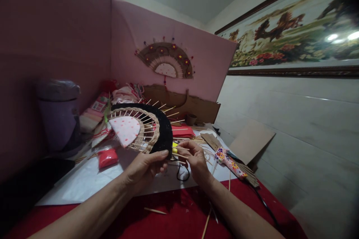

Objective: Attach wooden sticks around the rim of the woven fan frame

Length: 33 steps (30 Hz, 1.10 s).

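A half-round handmade fan (pixel 164 134) is held up above the table, tilted, by my left hand (pixel 150 166); the thumb lies on its lower black edge. The fan has a black outer band, a woven straw ring, thin wooden sticks jutting past the rim and a white centre with pink dots. My right hand (pixel 195 157) is at the fan's right edge, fingers closed together around the lowest stick ends. What they pinch is hidden. A thin black cord (pixel 183 179) loops down below those fingers. Something small and yellow (pixel 174 147) shows beside the band.
A finished-looking fan (pixel 168 59) hangs on the pink board. On the white sheet (pixel 81 183) lies a red packet (pixel 107 158). A flower-patterned glue gun (pixel 230 162) rests on cardboard at right. A lilac bin (pixel 58 119) stands left. Loose sticks lie on the red cloth (pixel 174 227).
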Tool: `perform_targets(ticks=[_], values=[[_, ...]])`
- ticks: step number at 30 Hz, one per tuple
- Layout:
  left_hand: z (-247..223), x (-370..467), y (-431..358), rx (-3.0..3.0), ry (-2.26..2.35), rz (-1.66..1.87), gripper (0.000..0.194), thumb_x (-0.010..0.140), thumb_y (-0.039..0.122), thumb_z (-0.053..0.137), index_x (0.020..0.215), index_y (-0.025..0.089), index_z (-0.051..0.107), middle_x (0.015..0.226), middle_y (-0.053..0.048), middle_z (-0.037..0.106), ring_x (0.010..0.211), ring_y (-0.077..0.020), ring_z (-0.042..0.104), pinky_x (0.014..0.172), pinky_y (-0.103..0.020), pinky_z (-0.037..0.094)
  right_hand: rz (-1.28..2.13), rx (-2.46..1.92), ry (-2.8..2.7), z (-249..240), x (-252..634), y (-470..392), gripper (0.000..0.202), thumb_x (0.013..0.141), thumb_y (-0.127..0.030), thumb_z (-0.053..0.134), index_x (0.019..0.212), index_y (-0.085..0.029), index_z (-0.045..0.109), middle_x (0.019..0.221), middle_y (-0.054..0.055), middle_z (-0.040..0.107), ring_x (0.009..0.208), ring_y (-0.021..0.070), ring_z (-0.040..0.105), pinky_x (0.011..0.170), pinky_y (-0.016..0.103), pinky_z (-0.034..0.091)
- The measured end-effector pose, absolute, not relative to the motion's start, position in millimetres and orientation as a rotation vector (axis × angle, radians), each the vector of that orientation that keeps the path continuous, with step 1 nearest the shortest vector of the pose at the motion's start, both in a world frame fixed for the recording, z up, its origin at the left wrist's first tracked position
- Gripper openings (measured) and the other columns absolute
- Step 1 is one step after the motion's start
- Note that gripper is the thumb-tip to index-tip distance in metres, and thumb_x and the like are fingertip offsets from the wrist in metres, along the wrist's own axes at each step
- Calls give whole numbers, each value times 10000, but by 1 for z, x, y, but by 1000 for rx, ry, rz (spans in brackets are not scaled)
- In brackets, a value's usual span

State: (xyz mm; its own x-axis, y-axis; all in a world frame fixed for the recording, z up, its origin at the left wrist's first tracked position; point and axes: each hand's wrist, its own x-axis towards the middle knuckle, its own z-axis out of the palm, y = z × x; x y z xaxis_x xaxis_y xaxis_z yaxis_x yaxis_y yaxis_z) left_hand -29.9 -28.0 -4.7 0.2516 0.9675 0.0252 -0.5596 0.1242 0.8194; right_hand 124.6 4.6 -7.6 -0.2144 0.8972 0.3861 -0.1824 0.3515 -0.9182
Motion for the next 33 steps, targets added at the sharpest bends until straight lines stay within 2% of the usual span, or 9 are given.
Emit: perform_targets(ticks=[5,10,13,17,19,22,24,26,33], values=[[-3,-30,-29,800,614,1213,143,610,147,708,723,76,655,625,-34,624,461,-58,509,421,-160,382,989,-765,-1136,-7,133,18,171,728,-317,551,675,-174,473,529,-68,466,328,30,344,293,155,205],[-3,-30,-28,774,615,1217,128,600,127,711,702,74,655,605,-36,629,452,-62,516,420,-159,394,899,-725,-969,-2,144,23,120,732,-252,461,639,-180,435,539,-65,460,327,37,366,295,161,205],[-3,-30,-28,770,617,1223,126,598,117,710,704,79,654,611,-30,630,454,-62,520,422,-158,404,838,-738,-963,-1,145,23,193,748,-239,404,565,-183,383,484,-72,410,315,35,340,303,165,199],[-2,-30,-29,784,614,1221,107,609,119,701,694,78,650,588,-27,622,448,-60,514,404,-150,396,797,-793,-985,-3,145,26,283,768,-317,438,535,-191,339,422,-91,341,305,33,294,306,164,194],[-2,-30,-30,784,619,1217,95,614,116,695,687,75,650,583,-30,622,446,-59,511,402,-148,396,769,-846,-978,-5,147,31,305,750,-374,498,548,-184,369,422,-89,375,309,29,304,304,161,194],[-1,-29,-30,777,614,1213,97,615,115,694,692,71,654,590,-33,625,449,-58,512,405,-147,397,744,-902,-935,-7,152,37,254,682,-394,592,711,-168,478,509,-63,522,302,24,338,299,158,190],[-1,-29,-30,775,611,1207,98,615,126,698,679,67,653,570,-31,616,443,-57,506,402,-147,391,780,-919,-877,-8,155,41,372,645,-400,622,905,-178,475,543,-62,568,282,32,342,291,159,182],[-1,-30,-30,772,613,1205,103,609,132,704,667,66,650,558,-30,610,439,-59,504,400,-150,387,818,-927,-833,-8,157,42,461,637,-425,620,987,-186,440,504,-81,552,262,39,325,283,159,177],[1,-29,-31,775,613,1214,103,603,128,705,667,72,646,546,-28,604,432,-59,498,400,-156,374,855,-921,-873,-7,155,37,269,635,-391,631,692,-161,504,380,-92,445,274,25,274,290,163,145]])
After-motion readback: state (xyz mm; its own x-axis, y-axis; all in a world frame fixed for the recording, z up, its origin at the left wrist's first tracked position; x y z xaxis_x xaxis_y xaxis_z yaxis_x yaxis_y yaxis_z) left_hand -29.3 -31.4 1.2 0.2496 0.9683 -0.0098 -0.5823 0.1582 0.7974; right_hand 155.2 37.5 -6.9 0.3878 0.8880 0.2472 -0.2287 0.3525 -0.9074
